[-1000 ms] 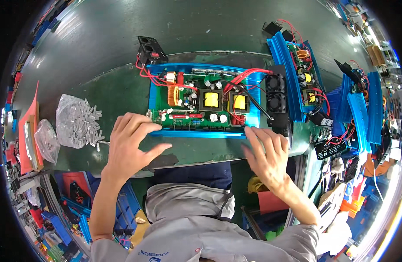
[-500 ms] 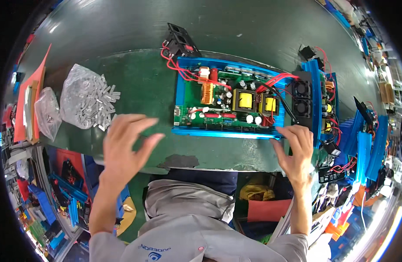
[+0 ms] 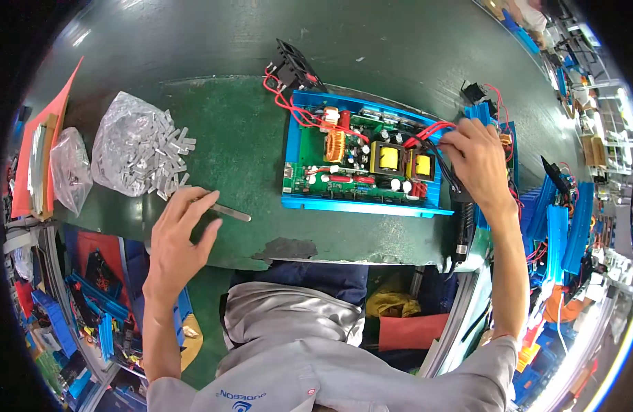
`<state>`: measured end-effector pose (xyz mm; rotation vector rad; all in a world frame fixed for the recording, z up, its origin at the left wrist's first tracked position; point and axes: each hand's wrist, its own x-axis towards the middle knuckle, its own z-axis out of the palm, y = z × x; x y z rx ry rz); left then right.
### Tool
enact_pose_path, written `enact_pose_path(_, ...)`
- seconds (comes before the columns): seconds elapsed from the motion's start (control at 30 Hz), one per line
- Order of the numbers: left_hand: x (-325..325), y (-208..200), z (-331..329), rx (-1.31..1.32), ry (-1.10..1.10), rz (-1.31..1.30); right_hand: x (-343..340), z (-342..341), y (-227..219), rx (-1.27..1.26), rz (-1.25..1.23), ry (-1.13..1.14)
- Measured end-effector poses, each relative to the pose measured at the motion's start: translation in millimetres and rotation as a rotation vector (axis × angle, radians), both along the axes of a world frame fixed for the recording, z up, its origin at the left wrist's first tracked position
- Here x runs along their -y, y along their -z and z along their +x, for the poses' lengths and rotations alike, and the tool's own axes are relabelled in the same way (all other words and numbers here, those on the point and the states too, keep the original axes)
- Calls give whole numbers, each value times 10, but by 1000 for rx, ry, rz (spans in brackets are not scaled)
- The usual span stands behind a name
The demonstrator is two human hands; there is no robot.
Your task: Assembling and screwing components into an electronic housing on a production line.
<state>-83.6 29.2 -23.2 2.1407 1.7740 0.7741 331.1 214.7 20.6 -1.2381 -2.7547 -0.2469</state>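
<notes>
An open blue metal case (image 3: 371, 205) lies on the bench, with a green circuit board (image 3: 309, 168), two yellow-wound transformers (image 3: 388, 159) and red wires (image 3: 426, 134) inside. My right hand (image 3: 482, 165) is over its right end, fingers bent together by the red and black wires, hiding the fans; what they pinch is hidden. Below that hand is a black cylindrical piece (image 3: 463, 230) near the bench edge. My left hand (image 3: 179, 240) hovers left of the case, thumb and forefinger apart. A thin silver strip (image 3: 234, 213), perhaps tweezers, sticks out beside its forefinger; its other end is hidden.
A clear bag of small grey metal pieces (image 3: 148, 154) lies at the left, beside another plastic bag (image 3: 71, 172) and a red folder (image 3: 33, 161). A black socket panel (image 3: 294, 65) hangs on red wires behind the case. More blue cases (image 3: 557, 240) stand at right.
My right hand has moved from the case's lower right corner up over the fans, uncovering the black cylindrical piece. My left hand has drawn back slightly, and the silver strip now shows.
</notes>
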Motion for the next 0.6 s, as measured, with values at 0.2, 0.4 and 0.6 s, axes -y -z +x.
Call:
enact_pose_path(0.2, -12, 268, -129, 46, 27, -2, 371, 17, -4, -117, 82, 12)
enact_pose_path(0.4, -62, 331, -348, -150, 192, 144, 759, -661, -269, -479, 127, 128)
enact_pose_path(0.6, 226, 414, -347, 464, -217, 232, 854, -2322, 267, -684, -274, -328)
